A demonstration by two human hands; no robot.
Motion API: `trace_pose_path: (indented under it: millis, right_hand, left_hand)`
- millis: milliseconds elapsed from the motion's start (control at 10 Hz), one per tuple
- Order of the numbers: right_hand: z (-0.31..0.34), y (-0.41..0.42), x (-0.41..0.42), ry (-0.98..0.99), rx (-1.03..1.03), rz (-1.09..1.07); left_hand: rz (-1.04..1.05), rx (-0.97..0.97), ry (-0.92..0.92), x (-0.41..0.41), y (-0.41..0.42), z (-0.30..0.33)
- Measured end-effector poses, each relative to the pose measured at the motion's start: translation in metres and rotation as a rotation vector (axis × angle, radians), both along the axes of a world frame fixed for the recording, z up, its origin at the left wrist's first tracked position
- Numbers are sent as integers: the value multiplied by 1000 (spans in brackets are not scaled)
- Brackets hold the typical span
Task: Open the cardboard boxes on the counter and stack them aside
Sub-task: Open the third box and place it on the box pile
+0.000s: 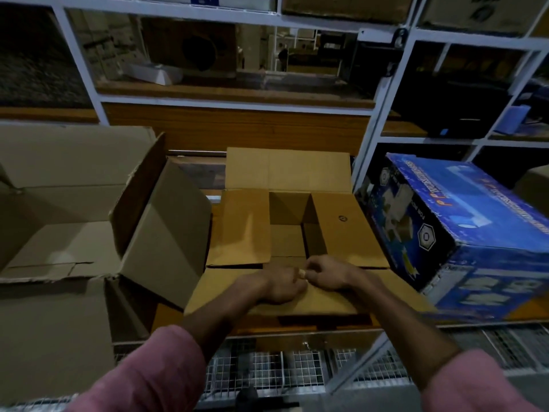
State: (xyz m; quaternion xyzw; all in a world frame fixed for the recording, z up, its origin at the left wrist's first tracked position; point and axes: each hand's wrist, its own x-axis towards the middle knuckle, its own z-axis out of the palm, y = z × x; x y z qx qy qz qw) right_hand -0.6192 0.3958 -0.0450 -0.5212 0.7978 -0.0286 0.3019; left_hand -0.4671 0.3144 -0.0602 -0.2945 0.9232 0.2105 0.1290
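Observation:
A small brown cardboard box (341, 227) stands open on the counter in front of me, its flaps spread and its inside bare. My left hand (279, 286) and my right hand (325, 273) meet over the near flap (297, 304). Their fingers are curled and pinch a small pale scrap, perhaps tape (302, 274), between them. A bigger opened cardboard box (74, 221) sits at the left with flaps standing up.
A blue printed carton (475, 233) lies tilted to the right of the small box. White metal shelving (383, 93) with more cartons rises behind. A wire mesh rack (267, 370) runs below the wooden counter edge (312, 331).

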Motion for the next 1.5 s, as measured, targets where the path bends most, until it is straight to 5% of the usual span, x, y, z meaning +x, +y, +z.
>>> trace_pose_path:
  millis: [300,500,700,1100,1500]
  right_hand:
    - [-45,6,9,449,-102,132]
    - [-56,-13,30,381,-130,217]
    - [-55,-24,22,290,-19,14]
    - [-51,13,-29,621,-345,-254]
    - [-62,22,-64,590,-140,-412]
  left_hand:
    - [-46,-189,120,-1,-16,-52]
    - [-5,-309,119,-7,-16,-53]
    - [43,-366,125,-9,-16,-55]
    - [89,-304,124,14,-32,-64]
    - [103,-406,11,46,-42,-65]
